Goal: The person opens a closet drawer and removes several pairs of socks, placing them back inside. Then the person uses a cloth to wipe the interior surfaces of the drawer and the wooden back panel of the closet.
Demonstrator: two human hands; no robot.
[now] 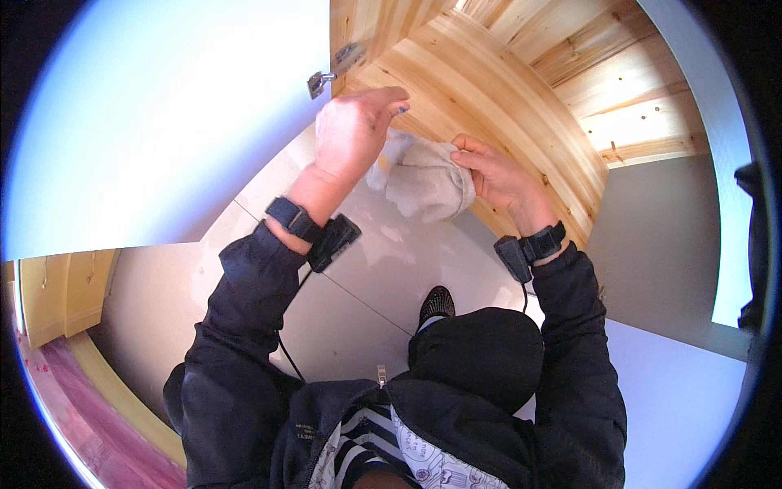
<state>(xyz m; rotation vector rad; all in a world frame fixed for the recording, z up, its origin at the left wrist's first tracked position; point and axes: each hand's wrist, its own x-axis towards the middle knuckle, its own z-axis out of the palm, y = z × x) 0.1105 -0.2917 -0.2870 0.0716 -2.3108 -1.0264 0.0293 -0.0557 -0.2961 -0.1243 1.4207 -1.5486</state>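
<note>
A light grey cloth item [431, 180], soft and bunched, hangs in front of a wooden cabinet interior. My right hand [492, 174] pinches its right edge between thumb and fingers. Bent at the wrist, my left hand [360, 125] is at the cloth's upper left, its fingers curled; whether they grip the cloth is hidden. Both wrists wear black straps with small black devices, the left one [333, 241] and the right one [513, 260], each with a cable.
A white cabinet door [165, 122] with a metal hinge [319, 82] stands open at the left. Wooden cabinet boards [501, 104] are ahead and right. Below lies a tiled floor [360, 269], with my shoe [438, 301] on it. A white panel [672, 385] is at lower right, pink fabric [91, 422] at lower left.
</note>
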